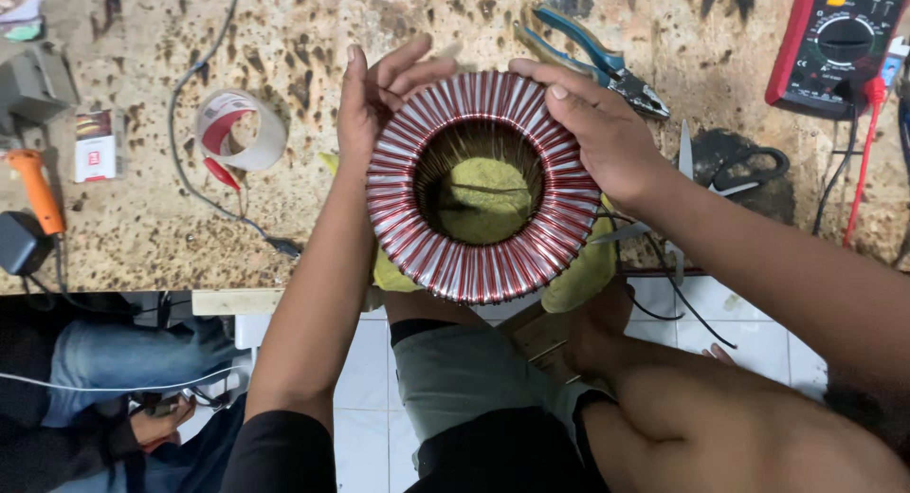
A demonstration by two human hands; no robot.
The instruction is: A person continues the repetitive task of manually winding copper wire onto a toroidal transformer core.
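The wound ring coil (483, 185), striped red and silver, sits at the near edge of our bench (142, 228) on a yellow-green cloth (485, 201) that shows through its open centre. Our left hand (372, 100) presses flat against its left rim, fingers spread upward. Our right hand (597, 123) curls over the upper right rim, gripping it. Pliers (592, 59) lie just behind.
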